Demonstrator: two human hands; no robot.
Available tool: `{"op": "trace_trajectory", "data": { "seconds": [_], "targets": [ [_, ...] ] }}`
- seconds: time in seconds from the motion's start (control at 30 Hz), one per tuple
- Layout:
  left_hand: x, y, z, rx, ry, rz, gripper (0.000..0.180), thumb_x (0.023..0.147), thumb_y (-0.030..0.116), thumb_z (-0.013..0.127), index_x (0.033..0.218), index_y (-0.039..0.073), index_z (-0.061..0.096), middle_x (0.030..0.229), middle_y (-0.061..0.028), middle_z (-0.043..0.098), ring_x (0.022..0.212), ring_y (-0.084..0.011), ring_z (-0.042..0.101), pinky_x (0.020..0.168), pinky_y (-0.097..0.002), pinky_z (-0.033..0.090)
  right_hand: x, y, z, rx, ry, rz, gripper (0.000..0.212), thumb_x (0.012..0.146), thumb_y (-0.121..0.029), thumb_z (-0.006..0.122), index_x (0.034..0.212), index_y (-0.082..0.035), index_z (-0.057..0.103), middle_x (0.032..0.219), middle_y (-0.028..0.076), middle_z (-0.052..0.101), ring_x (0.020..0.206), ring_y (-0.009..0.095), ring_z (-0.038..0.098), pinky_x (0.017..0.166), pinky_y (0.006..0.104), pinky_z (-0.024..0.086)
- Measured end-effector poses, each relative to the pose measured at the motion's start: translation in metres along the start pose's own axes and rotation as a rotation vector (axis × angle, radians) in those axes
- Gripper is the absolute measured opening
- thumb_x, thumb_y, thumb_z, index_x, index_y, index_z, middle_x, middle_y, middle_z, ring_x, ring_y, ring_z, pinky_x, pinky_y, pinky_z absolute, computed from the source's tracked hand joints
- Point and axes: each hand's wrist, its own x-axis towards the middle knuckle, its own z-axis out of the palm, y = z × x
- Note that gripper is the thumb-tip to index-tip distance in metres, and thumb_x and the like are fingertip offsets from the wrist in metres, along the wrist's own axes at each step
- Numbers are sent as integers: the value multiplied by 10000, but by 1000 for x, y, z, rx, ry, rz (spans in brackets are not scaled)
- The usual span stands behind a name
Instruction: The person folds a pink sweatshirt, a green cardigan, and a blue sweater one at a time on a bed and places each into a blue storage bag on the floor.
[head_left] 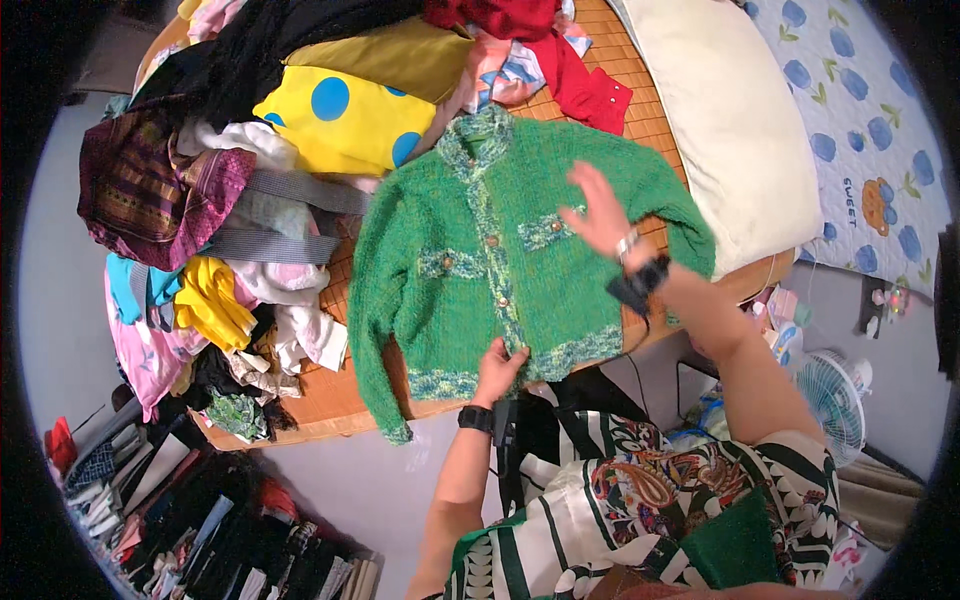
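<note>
A green knitted cardigan (440, 225) lies spread flat with its front up, collar away from me. Its collar, button placket, pocket flaps and hem are flecked blue and white, and buttons run down the front. At the bottom of the placket, my left hand (497, 372) pinches the hem between thumb and fingers. My right hand (600, 215) hovers over the chest pocket on the right, fingers spread and slightly blurred, holding nothing. Both wrists wear black bands, and the right one also has a bracelet (628, 243).
Piled clothes cover the left and far side, among them a yellow cloth with blue dots (340, 115), a purple patterned garment (165, 190) and a red garment (585, 90). A cream pillow (730, 150) lies at right. A fan (832, 400) and a rack of clothes (220, 530) stand below.
</note>
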Motion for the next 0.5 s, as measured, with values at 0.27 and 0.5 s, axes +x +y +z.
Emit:
{"op": "trace_trajectory", "data": {
  "seconds": [0.27, 0.5],
  "targets": [
    [-7, -16, -6, 277, -209, -78, 185, 756, 136, 593, 872, 20, 507, 775, -23, 562, 697, -99, 500, 624, -241, 408, -206, -18, -7, -238, -503, 101, 626, 677, -220, 615, 1206, -38, 334, 1313, 187, 184, 1212, 358, 190, 958, 438, 234],
    [-25, 27, -45, 274, 338, 252, 149, 753, 137, 583, 819, 27, 507, 654, -68, 515, 590, -155, 475, 559, -275, 404, -249, 3, 24, 428, -54, 987, 638, 675, -200, 641, 1180, -2, 304, 1034, 189, 481, 971, 337, 464, 808, 380, 388]
  ]
}}
